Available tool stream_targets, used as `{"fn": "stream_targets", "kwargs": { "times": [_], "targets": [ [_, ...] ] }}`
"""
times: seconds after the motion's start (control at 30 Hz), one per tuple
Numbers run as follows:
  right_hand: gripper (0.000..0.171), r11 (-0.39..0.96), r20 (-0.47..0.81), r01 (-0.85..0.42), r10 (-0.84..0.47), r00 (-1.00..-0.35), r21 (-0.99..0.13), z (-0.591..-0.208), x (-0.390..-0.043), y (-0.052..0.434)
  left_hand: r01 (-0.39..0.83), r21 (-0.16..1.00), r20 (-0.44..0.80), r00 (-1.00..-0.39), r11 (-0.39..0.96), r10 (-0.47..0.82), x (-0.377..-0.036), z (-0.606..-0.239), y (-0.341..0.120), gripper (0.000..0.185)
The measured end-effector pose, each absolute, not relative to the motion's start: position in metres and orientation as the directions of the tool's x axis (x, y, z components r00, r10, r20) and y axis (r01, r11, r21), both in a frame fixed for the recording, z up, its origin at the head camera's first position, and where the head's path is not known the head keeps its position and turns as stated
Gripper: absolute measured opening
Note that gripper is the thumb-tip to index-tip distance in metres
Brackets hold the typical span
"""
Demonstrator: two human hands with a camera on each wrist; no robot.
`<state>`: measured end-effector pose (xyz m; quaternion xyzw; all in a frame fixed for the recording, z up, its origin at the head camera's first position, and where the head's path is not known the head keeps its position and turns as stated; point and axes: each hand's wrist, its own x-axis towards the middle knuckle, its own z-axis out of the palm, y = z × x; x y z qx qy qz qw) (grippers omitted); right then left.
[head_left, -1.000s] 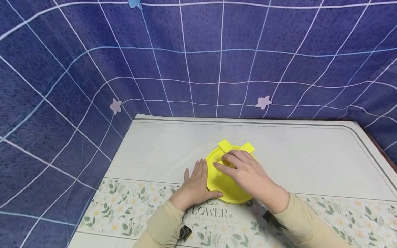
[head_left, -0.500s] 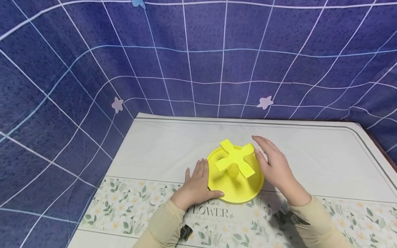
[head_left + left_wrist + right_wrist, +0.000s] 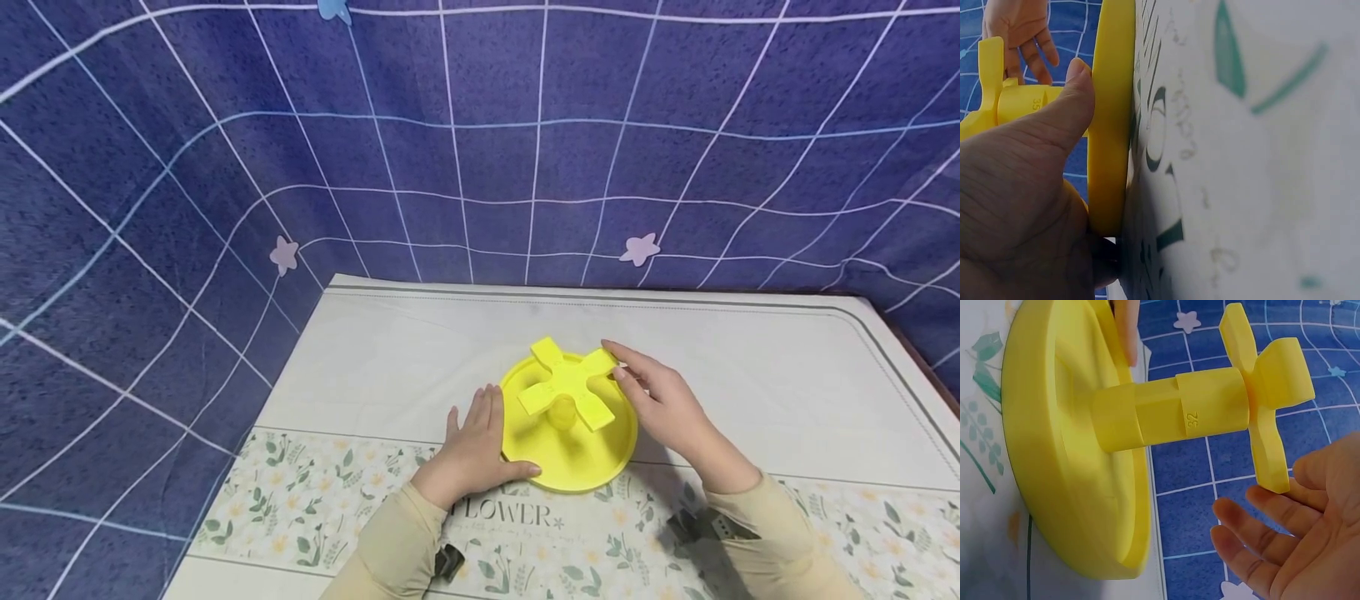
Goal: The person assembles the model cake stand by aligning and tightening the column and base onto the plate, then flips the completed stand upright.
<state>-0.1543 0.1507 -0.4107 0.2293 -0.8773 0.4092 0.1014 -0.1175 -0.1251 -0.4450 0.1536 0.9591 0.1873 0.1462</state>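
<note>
A yellow plastic stand rises from a round, low-rimmed base [image 3: 570,471], which lies flat on the table. Its short post [image 3: 1191,412] carries embossed digits and is topped by a cross-shaped piece [image 3: 567,382]. My left hand [image 3: 471,454] rests at the base's left side, fingers straight along the edge and thumb [image 3: 1069,103] against the rim. At the far right arm of the cross, my right hand [image 3: 660,400] pinches the tip between thumb and fingers, seen closely in the right wrist view. The left fingertips are partly hidden in the left wrist view.
A white table cover [image 3: 750,375] has a floral band [image 3: 337,492] with printed lettering across the front. Behind and to the left hangs a blue cloth [image 3: 480,158] with a grid and stars. Dark straps [image 3: 448,562] sit at the wrists.
My right hand has lifted off the top of the stand and moved right, then closed in on one arm of the cross. The left hand has stayed at the base.
</note>
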Motion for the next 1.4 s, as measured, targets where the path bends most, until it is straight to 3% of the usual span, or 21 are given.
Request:
{"fn": "stream_targets", "kwargs": {
  "times": [0.57,0.73,1.03,1.27,1.4],
  "targets": [
    [0.025,0.540,0.348,-0.423,-0.241,-0.906,-0.728,-0.413,-0.127,0.164,0.233,0.402,-0.231,-0.910,0.886,0.344,-0.118,-0.446,-0.125,0.122],
    [0.031,0.616,0.410,-0.477,-0.260,-0.875,-0.627,-0.413,-0.116,0.158,0.239,0.389,-0.232,-0.909,0.890,0.346,-0.118,-0.446,-0.125,0.122],
    [0.040,0.686,0.566,-0.600,-0.323,-0.758,-0.411,-0.412,-0.107,0.135,0.244,0.387,-0.221,-0.912,0.889,0.347,-0.119,-0.447,-0.124,0.123],
    [0.042,0.702,0.572,-0.586,-0.306,-0.761,-0.405,-0.411,-0.106,0.131,0.245,0.377,-0.220,-0.913,0.893,0.343,-0.118,-0.446,-0.124,0.123],
    [0.032,0.690,0.592,-0.558,-0.229,-0.773,-0.462,-0.405,-0.110,0.138,0.244,0.376,-0.226,-0.912,0.894,0.344,-0.118,-0.446,-0.124,0.123]
  ]
}}
